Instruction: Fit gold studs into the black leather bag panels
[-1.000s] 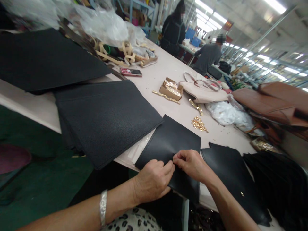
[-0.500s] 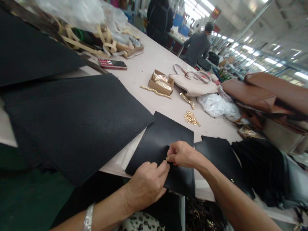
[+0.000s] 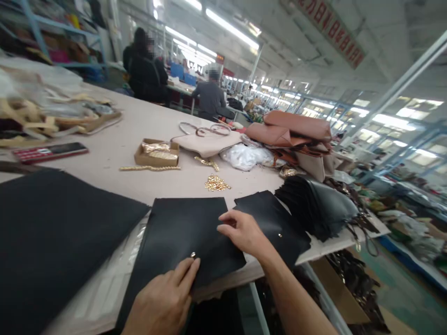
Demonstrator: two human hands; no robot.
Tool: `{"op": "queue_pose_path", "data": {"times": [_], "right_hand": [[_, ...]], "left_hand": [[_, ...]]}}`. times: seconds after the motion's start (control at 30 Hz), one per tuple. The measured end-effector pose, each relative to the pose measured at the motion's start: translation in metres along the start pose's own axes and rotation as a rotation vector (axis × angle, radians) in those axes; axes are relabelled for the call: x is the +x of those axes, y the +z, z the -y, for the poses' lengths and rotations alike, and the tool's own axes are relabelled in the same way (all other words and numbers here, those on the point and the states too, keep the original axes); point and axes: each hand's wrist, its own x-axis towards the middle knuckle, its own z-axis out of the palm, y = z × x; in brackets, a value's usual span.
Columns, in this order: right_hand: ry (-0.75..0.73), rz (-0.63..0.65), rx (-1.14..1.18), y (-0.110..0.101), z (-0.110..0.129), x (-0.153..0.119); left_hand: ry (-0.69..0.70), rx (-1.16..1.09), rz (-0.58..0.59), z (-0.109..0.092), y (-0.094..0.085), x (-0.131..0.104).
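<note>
A black leather panel [image 3: 174, 223] lies flat at the table's front edge, with a small shiny metal fitting [image 3: 193, 255] on it. Gripping the panel's near part is my left hand [image 3: 164, 295], closed, its fingertips right beside the fitting; its thumb side is partly hidden. Over the panel's right edge hovers my right hand [image 3: 242, 230], thumb and forefinger parted with nothing visible between them. Farther right, a second black leather piece [image 3: 268, 214] carries a similar small fitting [image 3: 280, 235]. Beyond the panel sits a little heap of gold metal pieces [image 3: 216, 183].
Large black leather sheets [image 3: 52, 232] cover the left. Behind are a cardboard box [image 3: 157, 160] of gold parts, a red phone [image 3: 50, 152], a plastic bag [image 3: 242, 156] and brown bags [image 3: 296, 125]. Stacked black pieces [image 3: 314, 204] lie right. Two people [image 3: 145, 70] are farther off.
The view has swung to the right. My right hand has parted from my left and moved right, its fingers opening. The metal fitting on the panel now shows.
</note>
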Motion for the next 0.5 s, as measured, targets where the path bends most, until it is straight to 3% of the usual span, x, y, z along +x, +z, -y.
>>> {"op": "queue_pose_path", "data": {"times": [0.07, 0.1, 0.23, 0.3, 0.4, 0.5], "right_hand": [[0.109, -0.185, 0.005, -0.026, -0.026, -0.023], [0.181, -0.203, 0.056, -0.036, -0.040, -0.034], [0.346, -0.074, 0.442, -0.055, -0.090, -0.067], [0.354, -0.104, 0.507, -0.065, -0.113, -0.076], [0.370, -0.168, 0.360, -0.094, -0.150, -0.081], [0.411, -0.174, 0.056, -0.129, -0.187, -0.076]], "left_hand": [[0.031, -0.001, 0.004, -0.018, 0.002, 0.017], [0.048, -0.009, 0.013, -0.030, 0.003, 0.028], [0.126, -0.100, 0.094, -0.087, 0.010, 0.071], [0.116, -0.228, 0.137, -0.109, 0.010, 0.085], [-0.065, -0.516, 0.174, -0.117, 0.007, 0.091], [-0.487, -0.812, 0.216, -0.100, 0.009, 0.090]]}}
